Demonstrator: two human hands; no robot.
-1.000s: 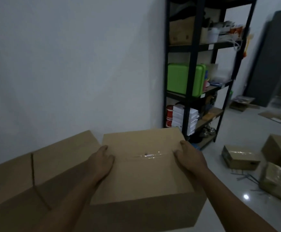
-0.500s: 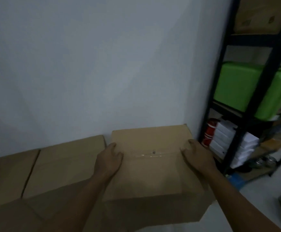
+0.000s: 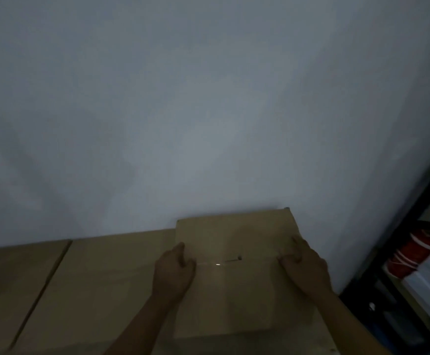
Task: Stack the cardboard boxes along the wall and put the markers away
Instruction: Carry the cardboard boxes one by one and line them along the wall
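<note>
A taped brown cardboard box sits against the white wall, its top facing me. My left hand grips its left edge with the thumb on top. My right hand grips the right edge the same way. Beside it on the left lie two more cardboard boxes, their tops a little lower and also against the wall. No markers are in view.
A black metal shelf rack stands close at the right, holding white boxes and a red item. The rack leaves only a narrow gap beside the held box.
The box has moved forward to the wall, level with the row of boxes on the left. My view has swung left and closer, so most of the rack left the frame.
</note>
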